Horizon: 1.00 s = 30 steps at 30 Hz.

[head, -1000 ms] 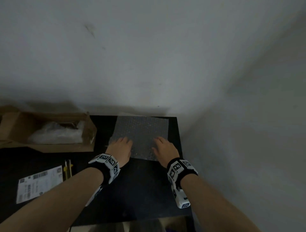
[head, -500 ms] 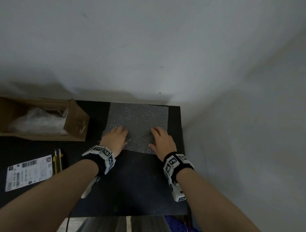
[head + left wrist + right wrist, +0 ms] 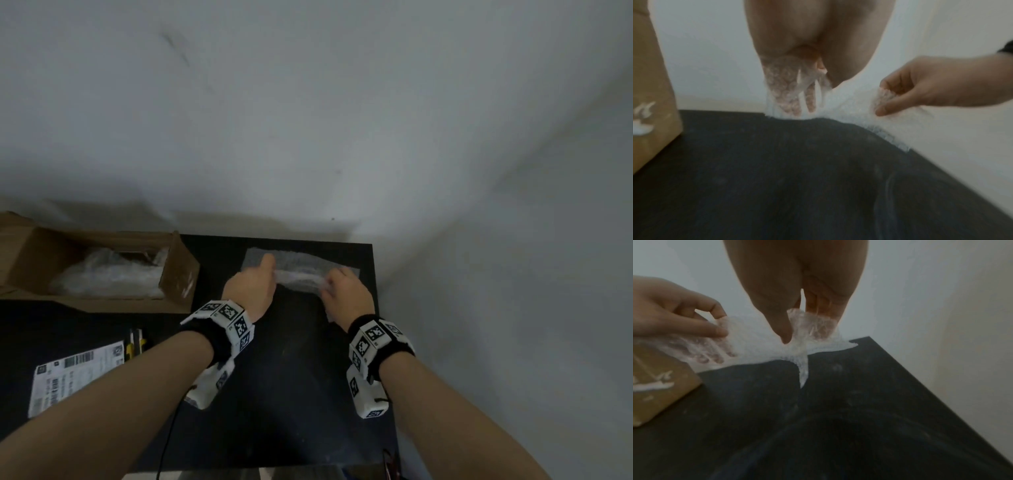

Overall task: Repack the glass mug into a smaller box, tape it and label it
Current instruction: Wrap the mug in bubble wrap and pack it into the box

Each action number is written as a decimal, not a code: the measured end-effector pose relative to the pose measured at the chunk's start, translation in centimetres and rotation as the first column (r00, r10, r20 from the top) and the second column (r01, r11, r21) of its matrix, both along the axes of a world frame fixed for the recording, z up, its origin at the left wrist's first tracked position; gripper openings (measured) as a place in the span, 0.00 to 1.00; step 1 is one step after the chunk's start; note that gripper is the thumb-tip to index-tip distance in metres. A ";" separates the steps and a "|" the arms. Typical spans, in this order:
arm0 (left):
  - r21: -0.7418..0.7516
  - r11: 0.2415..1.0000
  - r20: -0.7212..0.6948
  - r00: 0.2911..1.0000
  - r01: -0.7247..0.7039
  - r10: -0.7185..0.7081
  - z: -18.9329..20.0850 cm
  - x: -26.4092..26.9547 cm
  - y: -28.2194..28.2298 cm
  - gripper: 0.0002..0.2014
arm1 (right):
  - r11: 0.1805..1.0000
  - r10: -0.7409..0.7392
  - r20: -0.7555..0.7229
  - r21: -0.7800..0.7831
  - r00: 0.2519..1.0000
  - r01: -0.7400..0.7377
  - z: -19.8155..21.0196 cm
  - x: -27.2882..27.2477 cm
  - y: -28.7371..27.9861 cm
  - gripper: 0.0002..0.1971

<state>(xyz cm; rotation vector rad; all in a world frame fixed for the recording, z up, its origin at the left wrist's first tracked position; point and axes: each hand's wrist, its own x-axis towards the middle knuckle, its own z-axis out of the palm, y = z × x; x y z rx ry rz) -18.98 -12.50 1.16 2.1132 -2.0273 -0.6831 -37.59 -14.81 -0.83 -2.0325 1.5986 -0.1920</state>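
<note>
worktop (image 3: 291, 377) black, against wall | open cardboard box (image 3: 102, 270) far left, plastic wrap inside | bubble wrap (image 3: 301, 274) sheet at far edge, long axis left-right, near edge lifted | left hand (image 3: 251, 287) pinching near-left edge | right hand (image 3: 347, 291) pinching near-right edge | label (image 3: 75, 373) flat, near left

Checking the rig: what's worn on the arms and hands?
Bare forearms, no sleeves or gloves. Each wrist has a black band carrying white blocks printed with black square markers. A thin black cable hangs under the left wrist.
</note>
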 end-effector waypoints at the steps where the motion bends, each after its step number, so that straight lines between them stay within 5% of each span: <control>1: -0.019 0.999 -0.055 0.997 -0.049 0.047 0.9 0.0 -0.6 0.09 | 1.000 -0.028 0.037 -0.009 0.999 0.028 1.1 0.2 -0.2 0.06; 10: -0.200 0.953 -0.493 0.864 -0.229 0.104 8.6 2.1 -2.8 0.08 | 0.974 -0.078 0.361 -0.170 0.929 0.148 10.0 6.6 -0.3 0.09; 14: -0.142 0.942 -0.696 0.707 -0.304 0.123 11.2 5.0 -1.7 0.12 | 0.968 -0.008 0.386 -0.230 0.923 0.104 12.2 10.2 0.5 0.14; 23: -0.094 0.940 -0.709 0.685 -0.328 0.168 13.6 15.9 2.3 0.18 | 0.978 0.209 0.445 -0.120 0.871 -0.173 13.8 20.1 3.4 0.36; 26: -0.141 0.927 -0.651 0.738 -0.346 0.177 13.2 19.5 3.5 0.16 | 0.978 0.208 0.460 -0.079 0.863 -0.194 14.0 22.5 4.3 0.31; 30: -0.131 0.943 -0.613 0.773 -0.305 0.164 13.0 23.4 4.9 0.16 | 0.975 0.153 0.418 -0.213 0.896 -0.067 14.3 24.0 4.1 0.23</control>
